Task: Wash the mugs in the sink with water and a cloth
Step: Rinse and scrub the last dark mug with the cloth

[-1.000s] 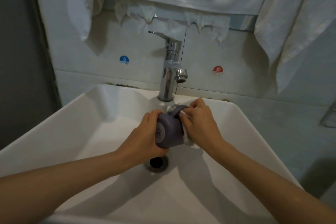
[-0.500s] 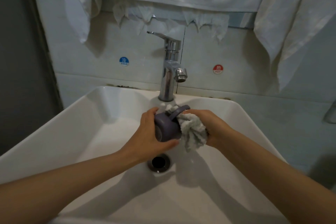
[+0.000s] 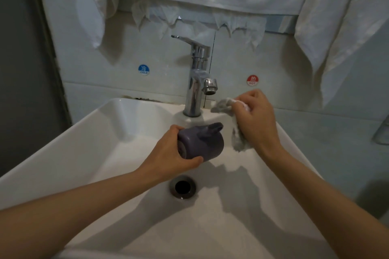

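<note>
Mug [image 3: 202, 143] is held sideways above the sink [image 3: 94, 143], with the left hand [image 3: 168, 153] gripping its base. The right hand [image 3: 256, 115] clutches the cloth [image 3: 239, 142] just beside the mug, apart from it. Likely step: between wiping and rinsing. The next move calls for water from the tap [image 3: 197, 82].

Dim, flat indoor light, cool grey-green cast; soft overlapping arm shadows fall on the sink [image 3: 84, 143] basin just below and right of the grip of the left hand [image 3: 168, 155] on the mug [image 3: 202, 143], round the drain [image 3: 182, 186]. Only glare: small highlights on the chrome faucet [image 3: 196, 82] above the grip. The cloth [image 3: 239, 142] right of the grip is slightly smeared, detail soft and noisy overall, and wide-angle bowing bends the sink rim far left of the grip.
</note>
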`<act>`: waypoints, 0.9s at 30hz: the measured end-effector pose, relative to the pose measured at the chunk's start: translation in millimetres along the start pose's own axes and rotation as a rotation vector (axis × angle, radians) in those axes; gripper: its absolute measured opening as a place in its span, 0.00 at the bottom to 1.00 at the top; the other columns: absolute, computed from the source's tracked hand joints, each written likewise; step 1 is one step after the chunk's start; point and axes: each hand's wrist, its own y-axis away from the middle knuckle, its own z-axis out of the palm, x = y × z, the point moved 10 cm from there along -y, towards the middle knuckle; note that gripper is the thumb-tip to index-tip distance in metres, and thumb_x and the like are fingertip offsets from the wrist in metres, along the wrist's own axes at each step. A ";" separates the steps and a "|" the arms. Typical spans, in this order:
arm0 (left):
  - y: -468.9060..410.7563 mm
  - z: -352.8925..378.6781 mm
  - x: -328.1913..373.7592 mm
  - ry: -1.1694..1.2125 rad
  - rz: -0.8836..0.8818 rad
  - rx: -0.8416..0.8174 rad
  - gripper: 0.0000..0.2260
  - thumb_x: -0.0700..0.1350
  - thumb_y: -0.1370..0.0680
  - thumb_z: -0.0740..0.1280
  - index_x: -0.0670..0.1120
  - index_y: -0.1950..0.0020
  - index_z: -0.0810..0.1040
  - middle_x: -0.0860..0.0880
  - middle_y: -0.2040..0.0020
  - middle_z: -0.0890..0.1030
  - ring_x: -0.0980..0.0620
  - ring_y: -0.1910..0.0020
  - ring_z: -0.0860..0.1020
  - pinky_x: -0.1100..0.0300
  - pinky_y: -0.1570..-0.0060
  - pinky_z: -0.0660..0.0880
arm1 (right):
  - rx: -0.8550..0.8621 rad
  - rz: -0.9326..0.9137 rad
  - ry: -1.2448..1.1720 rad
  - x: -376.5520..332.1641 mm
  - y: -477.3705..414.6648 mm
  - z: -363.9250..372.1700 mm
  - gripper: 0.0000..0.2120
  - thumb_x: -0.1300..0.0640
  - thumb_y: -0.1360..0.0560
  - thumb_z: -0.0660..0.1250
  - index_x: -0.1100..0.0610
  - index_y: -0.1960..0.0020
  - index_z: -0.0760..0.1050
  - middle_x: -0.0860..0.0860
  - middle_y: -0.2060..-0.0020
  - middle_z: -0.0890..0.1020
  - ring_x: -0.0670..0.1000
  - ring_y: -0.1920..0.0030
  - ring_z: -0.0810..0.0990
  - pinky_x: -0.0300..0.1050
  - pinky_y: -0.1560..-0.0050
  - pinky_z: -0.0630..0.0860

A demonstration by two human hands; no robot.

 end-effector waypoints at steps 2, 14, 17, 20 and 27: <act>0.2 1.2 0.1 0.008 -0.002 0.000 0.26 0.50 0.34 0.76 0.51 0.44 0.66 0.59 0.52 0.74 0.62 0.55 0.75 0.76 0.63 0.71 | -0.103 -0.103 -0.082 -17.4 10.4 22.1 0.12 0.47 0.27 0.60 0.52 0.54 0.78 0.43 0.56 0.71 0.43 0.55 0.73 0.37 0.52 0.70; 1.7 2.7 12.8 0.114 0.035 0.047 0.30 0.50 0.37 0.78 0.55 0.40 0.66 0.65 0.52 0.73 0.67 0.55 0.74 0.81 0.60 0.69 | -0.223 -0.241 0.094 -18.5 40.5 68.1 0.21 0.45 0.26 0.53 0.53 0.43 0.78 0.54 0.44 0.74 0.52 0.40 0.68 0.25 0.45 0.57; 2.7 1.5 13.1 0.105 0.041 0.052 0.31 0.51 0.37 0.78 0.54 0.41 0.65 0.63 0.52 0.73 0.64 0.54 0.74 0.80 0.59 0.70 | -0.198 -0.224 0.125 -17.2 39.3 68.9 0.18 0.48 0.26 0.56 0.54 0.44 0.77 0.53 0.45 0.75 0.51 0.42 0.70 0.29 0.50 0.61; 3.2 1.7 11.3 0.093 0.053 0.041 0.29 0.51 0.37 0.78 0.53 0.42 0.66 0.61 0.51 0.74 0.63 0.54 0.75 0.78 0.59 0.71 | -0.141 -0.194 0.118 -15.7 33.9 61.1 0.18 0.49 0.27 0.54 0.56 0.45 0.76 0.52 0.48 0.76 0.50 0.49 0.73 0.38 0.53 0.67; 6.3 -5.4 17.2 0.054 0.142 0.050 0.30 0.51 0.38 0.79 0.52 0.42 0.67 0.59 0.50 0.75 0.65 0.53 0.76 0.75 0.58 0.71 | -0.276 0.183 -0.290 29.0 19.9 57.0 0.10 0.53 0.20 0.52 0.52 0.46 0.71 0.48 0.54 0.76 0.48 0.51 0.73 0.26 0.56 0.67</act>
